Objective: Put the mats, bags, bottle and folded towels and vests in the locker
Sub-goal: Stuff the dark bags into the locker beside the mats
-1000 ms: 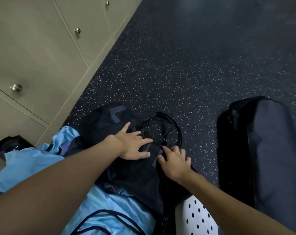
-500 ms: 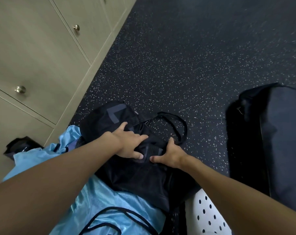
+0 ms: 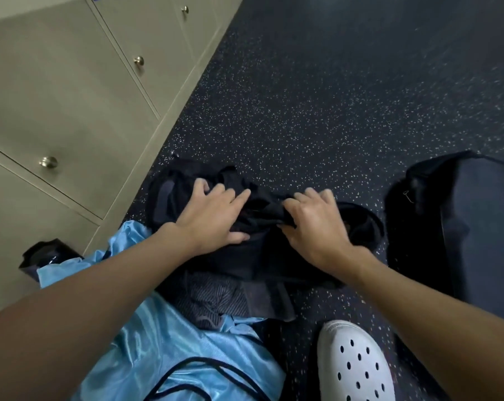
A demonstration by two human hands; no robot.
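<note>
Black bag (image 3: 239, 257) — left hand (image 3: 213, 217) flat (right hand (image 3: 314, 224) pinches).

Blue bag (image 3: 164, 342) partly beyond bottom edge

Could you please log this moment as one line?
left hand: flat on black bag | right hand: gripping its fabric | locker doors in view: closed
</note>
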